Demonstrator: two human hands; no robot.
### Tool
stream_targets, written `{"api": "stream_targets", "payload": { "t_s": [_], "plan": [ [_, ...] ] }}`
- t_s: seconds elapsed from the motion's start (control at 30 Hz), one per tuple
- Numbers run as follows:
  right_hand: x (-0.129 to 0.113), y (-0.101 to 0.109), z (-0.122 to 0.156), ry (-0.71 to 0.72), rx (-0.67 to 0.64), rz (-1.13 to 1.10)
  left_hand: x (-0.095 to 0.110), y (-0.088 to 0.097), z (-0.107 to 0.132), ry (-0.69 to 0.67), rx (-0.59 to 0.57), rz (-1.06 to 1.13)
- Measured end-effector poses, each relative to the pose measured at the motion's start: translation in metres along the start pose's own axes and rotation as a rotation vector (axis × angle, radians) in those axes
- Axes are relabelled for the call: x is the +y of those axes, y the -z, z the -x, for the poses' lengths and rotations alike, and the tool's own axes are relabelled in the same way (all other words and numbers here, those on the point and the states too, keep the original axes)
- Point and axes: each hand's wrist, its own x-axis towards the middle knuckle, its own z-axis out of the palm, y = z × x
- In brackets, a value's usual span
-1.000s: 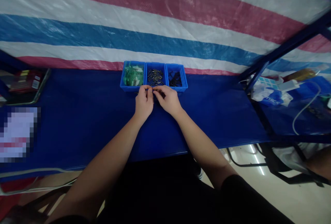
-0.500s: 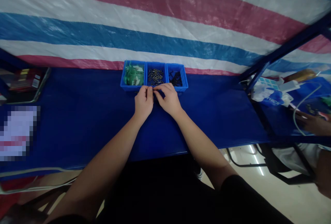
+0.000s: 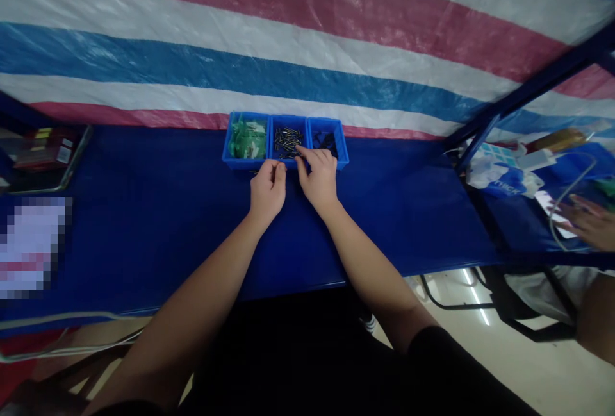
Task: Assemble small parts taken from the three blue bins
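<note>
Three joined blue bins stand at the table's back edge. In the left bin (image 3: 236, 163) lie green plastic-wrapped pieces; the middle one holds a heap of small metal screws (image 3: 287, 138), and black parts (image 3: 327, 141) fill the right one. My left hand (image 3: 269, 190) is closed in a pinch just in front of the bins; what its fingertips hold, if anything, is too small to make out. My right hand (image 3: 319, 179) reaches over the front rim of the middle bin, thumb and index finger apart, its index fingertip at the screws.
The blue table (image 3: 384, 211) backs onto a striped plastic sheet (image 3: 288, 83). At left lie dark red boxes (image 3: 45, 150) in a tray and a blurred pale item (image 3: 31, 249). On the neighbouring table are a plastic pack (image 3: 502, 175), a cable and another person's hand (image 3: 590, 220).
My right hand has parted from my left, moving up and right to the screws with its fingers spreading. My left hand stays pinched in place. The other person's hand at right has moved.
</note>
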Motion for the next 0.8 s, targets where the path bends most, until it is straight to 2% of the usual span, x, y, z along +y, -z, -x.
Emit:
{"api": "stream_targets", "payload": {
  "t_s": [0.27, 0.43, 0.8],
  "plan": [
    [0.0042, 0.0035, 0.0003, 0.026, -0.005, -0.044, 0.0019, 0.0001, 0.0009, -0.010, -0.004, 0.017],
    [0.0029, 0.0044, -0.0003, -0.016, -0.043, -0.052, 0.0020, 0.0002, 0.0011, -0.012, -0.014, 0.022],
    [0.0062, 0.0038, -0.0015, -0.009, 0.008, -0.101, 0.0005, -0.0002, 0.0010, -0.023, -0.019, 0.020]
  ]
}}
